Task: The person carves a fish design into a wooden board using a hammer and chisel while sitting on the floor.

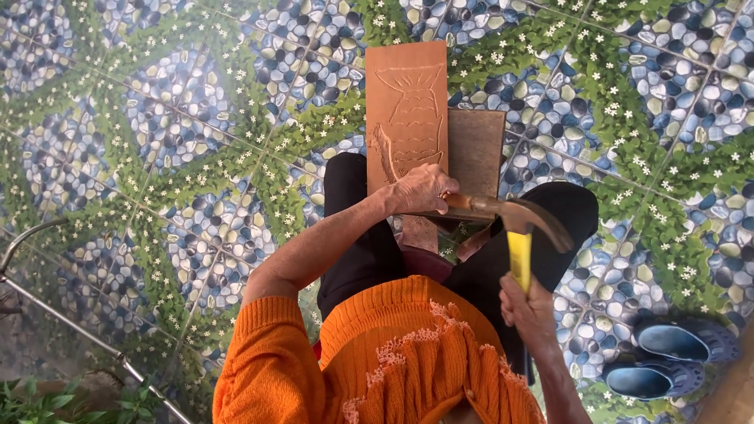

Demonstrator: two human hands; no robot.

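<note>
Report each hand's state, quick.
Left hand: closed on a chisel against the carved wooden panel.
Right hand: closed on the hammer.

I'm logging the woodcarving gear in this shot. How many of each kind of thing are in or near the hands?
Carved wooden panel: 1
Plain darker board: 1
Chisel, in the left hand: 1
Yellow-handled hammer, in the right hand: 1
Blue clogs on the tiled floor: 2
Total: 6
</note>
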